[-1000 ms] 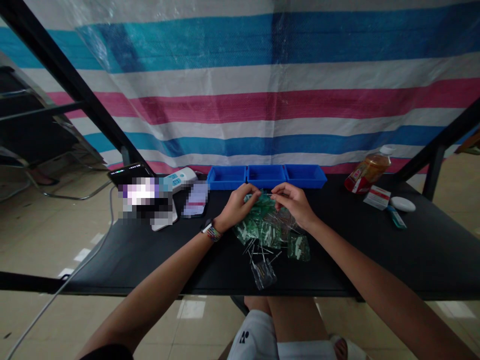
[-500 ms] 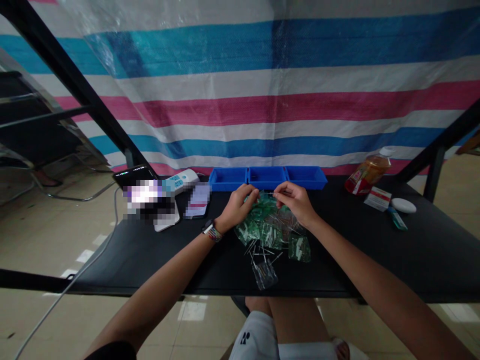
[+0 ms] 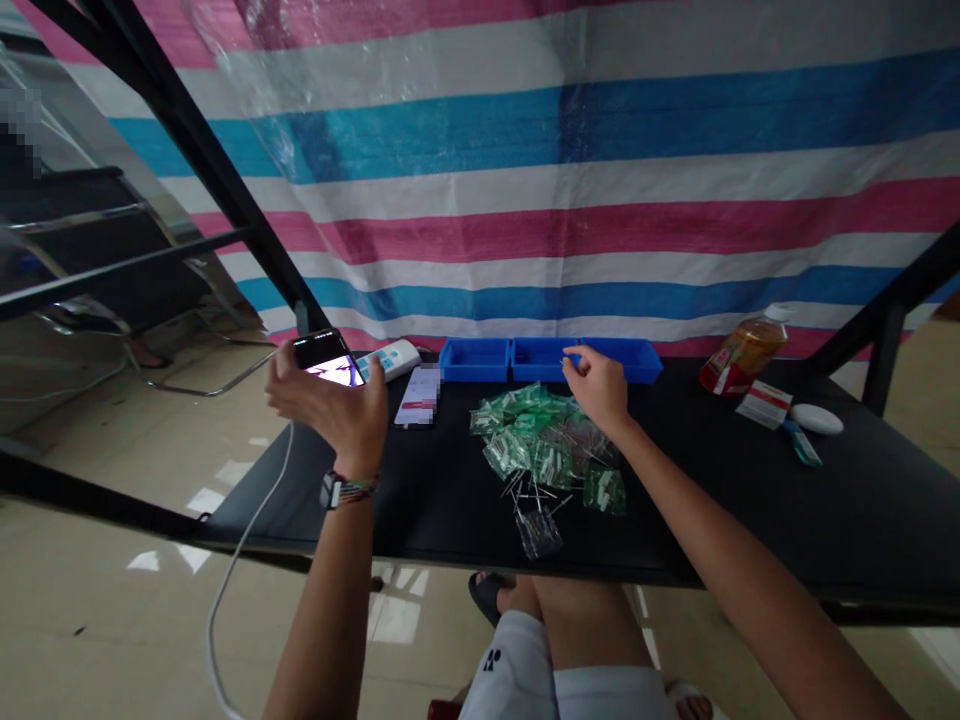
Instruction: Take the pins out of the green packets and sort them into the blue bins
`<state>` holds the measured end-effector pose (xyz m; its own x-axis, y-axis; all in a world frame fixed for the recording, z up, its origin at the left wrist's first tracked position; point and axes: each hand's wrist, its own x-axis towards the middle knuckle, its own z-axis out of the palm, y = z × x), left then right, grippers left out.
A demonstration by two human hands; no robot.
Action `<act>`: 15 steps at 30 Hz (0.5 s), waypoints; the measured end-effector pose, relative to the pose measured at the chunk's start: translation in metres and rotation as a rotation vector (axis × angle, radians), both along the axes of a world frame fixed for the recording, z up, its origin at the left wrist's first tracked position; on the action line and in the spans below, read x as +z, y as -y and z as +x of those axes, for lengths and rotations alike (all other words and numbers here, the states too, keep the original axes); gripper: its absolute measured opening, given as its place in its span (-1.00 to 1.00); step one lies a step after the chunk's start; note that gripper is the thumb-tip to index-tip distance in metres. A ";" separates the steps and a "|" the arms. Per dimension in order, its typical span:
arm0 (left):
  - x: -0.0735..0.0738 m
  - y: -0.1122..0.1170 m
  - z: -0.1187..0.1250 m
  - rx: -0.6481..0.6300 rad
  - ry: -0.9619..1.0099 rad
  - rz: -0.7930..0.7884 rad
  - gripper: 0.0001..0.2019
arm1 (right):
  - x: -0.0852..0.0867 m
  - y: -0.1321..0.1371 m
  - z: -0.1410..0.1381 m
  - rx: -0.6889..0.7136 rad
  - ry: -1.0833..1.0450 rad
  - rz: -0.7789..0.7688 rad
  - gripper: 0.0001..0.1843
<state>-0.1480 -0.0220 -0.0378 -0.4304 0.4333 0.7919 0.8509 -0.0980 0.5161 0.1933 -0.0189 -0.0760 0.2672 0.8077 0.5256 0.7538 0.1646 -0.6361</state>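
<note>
Holding our left grip (image 3: pixel 337 417) wide around the phone (image 3: pixel 335 371), right grip (image 3: pixel 602 388) narrow, contents unclear, we see packets (image 3: pixel 551 462) remaining piled; what's done, we can't tell.

Crinkled plastic packets (image 3: pixel 510 452) gleam mid-frame, smooth plastic trays (image 3: pixel 474 374) sit above, the desk (image 3: pixel 442 500) runs matt beneath, creased, glossy plastic sheeting (image 3: pixel 480 170) fills the top!

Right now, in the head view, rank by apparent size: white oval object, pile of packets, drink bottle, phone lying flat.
1. Pile of packets
2. Drink bottle
3. Phone lying flat
4. White oval object
</note>
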 end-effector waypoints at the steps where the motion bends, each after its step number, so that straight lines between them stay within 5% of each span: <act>1: -0.003 -0.001 -0.011 0.048 0.024 -0.034 0.06 | 0.000 0.005 -0.001 0.025 -0.017 0.014 -0.68; 6: -0.025 -0.017 -0.046 0.009 0.230 -0.266 0.26 | -0.003 0.030 -0.004 0.102 -0.121 0.069 -0.71; 15: -0.039 -0.044 -0.071 -0.158 0.293 -0.208 -0.16 | -0.001 0.084 -0.014 0.198 -0.275 0.104 -0.75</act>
<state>-0.2191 0.0219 -0.0768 -0.5404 0.6507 0.5334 0.6472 -0.0836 0.7577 0.1792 -0.1029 -0.0770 0.2538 0.8040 0.5378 0.5037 0.3648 -0.7831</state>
